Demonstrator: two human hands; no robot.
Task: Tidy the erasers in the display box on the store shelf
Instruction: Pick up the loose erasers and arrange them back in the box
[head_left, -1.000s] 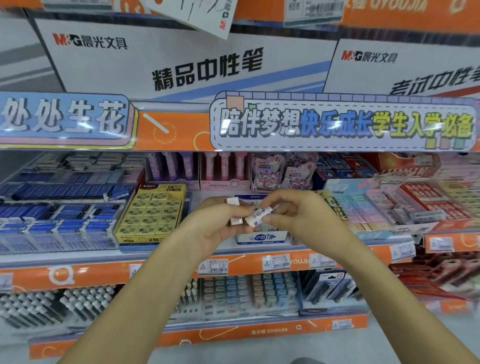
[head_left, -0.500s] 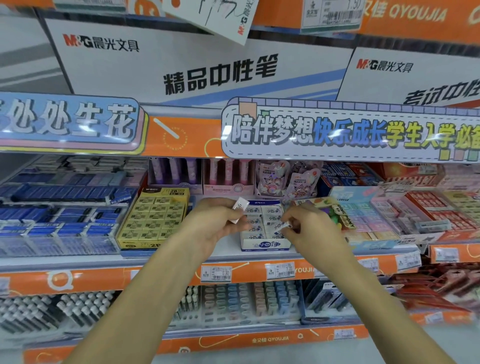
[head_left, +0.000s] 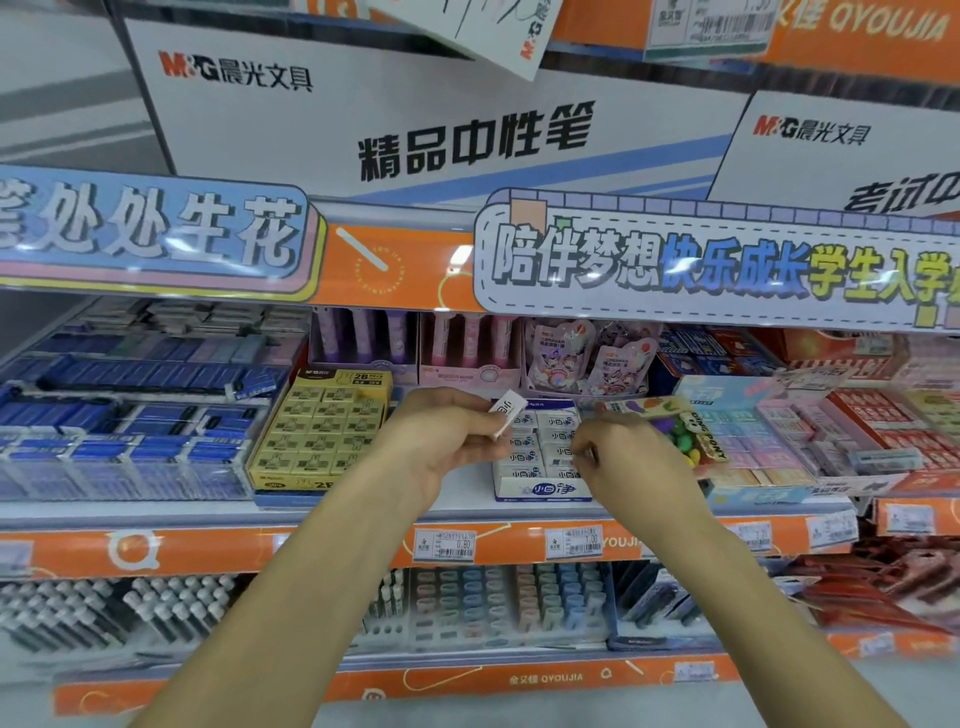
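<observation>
A small white and blue display box (head_left: 543, 489) stands on the middle shelf with rows of white erasers (head_left: 550, 422) in it. My left hand (head_left: 441, 441) is just left of the box and is shut on white erasers (head_left: 506, 411) that stick up past my fingers. My right hand (head_left: 631, 457) reaches over the box's right side, its fingertips pinched on an eraser in the right row (head_left: 563, 460). Both forearms come up from the bottom of the view.
A yellow 2B eraser box (head_left: 322, 431) sits left of the display box, with blue eraser trays (head_left: 130, 415) further left. A packet of coloured shapes (head_left: 685, 431) and pastel eraser boxes (head_left: 758, 441) crowd the right. An orange shelf rail (head_left: 519, 543) carries price tags.
My hands have parted from in front of the box. The right hand has gone down onto the right row of erasers in the box, and the left still holds its erasers beside it.
</observation>
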